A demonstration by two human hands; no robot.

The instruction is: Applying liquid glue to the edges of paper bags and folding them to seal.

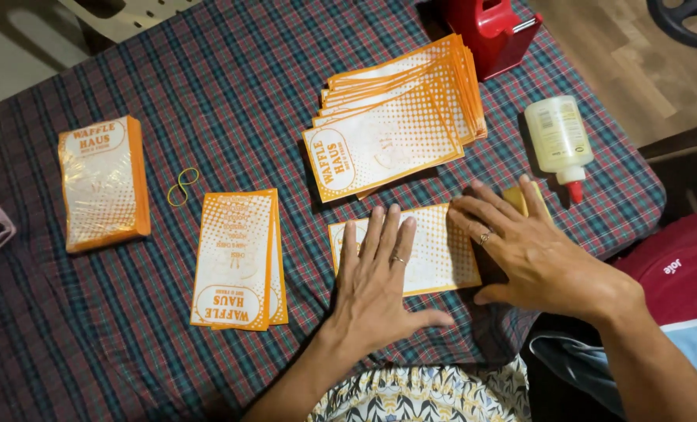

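Plaid cloth covers the desk (231,86), where the left hand (376,285) lies flat with its grip spread on an orange-and-white paper sleeve (434,250) near the front edge, while the right hand (532,250), fingers also spread and pinching nothing, presses its right end. Uneven pressure could likely make the sleeve slide on the cloth or crease crookedly, and the glue bottle (559,141) lying just beyond the right hand could get nudged and smear the fanned stack (399,117)

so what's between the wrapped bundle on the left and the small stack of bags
A yellow rubber band lies on the plaid cloth between them, in the head view.
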